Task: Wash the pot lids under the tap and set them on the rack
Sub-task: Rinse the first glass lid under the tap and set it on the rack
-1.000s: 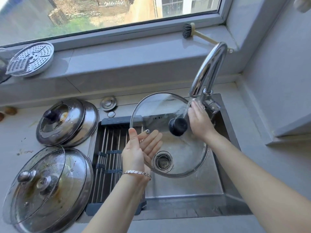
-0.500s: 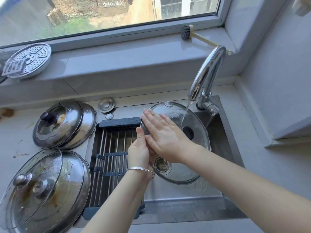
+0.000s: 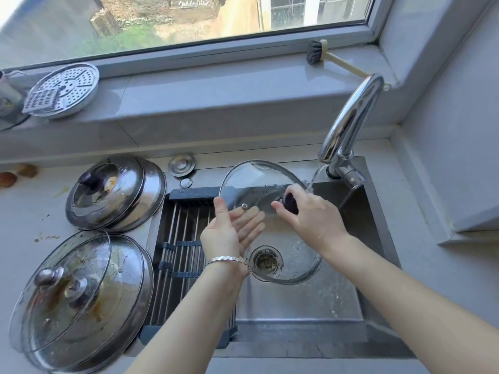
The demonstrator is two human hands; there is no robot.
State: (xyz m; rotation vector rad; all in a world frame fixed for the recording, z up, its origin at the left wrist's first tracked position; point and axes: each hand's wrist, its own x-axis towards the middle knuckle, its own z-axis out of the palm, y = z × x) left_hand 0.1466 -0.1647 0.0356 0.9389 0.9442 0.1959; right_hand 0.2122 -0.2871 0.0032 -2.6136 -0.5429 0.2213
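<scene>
Fingers of the right hand point(image 3: 310, 214) are clamping the dark knob point(image 3: 291, 203) of the glass lid point(image 3: 253, 179). The left hand point(image 3: 229, 230), fingers straight and slightly fanned, is bracing its left rim. The lid is tilting over the back half of the sink point(image 3: 372, 225), under the running tap point(image 3: 351, 122).

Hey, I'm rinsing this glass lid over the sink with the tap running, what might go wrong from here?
1. The wet round glass pot lid hangs from its dark knob in your right hand, with only the flat fingers of your left hand steadying it. It may slip and crack against the steel sink.
2. Water from the chrome tap runs down beside your right hand and could splash off the tilted glass, past the sink.
</scene>
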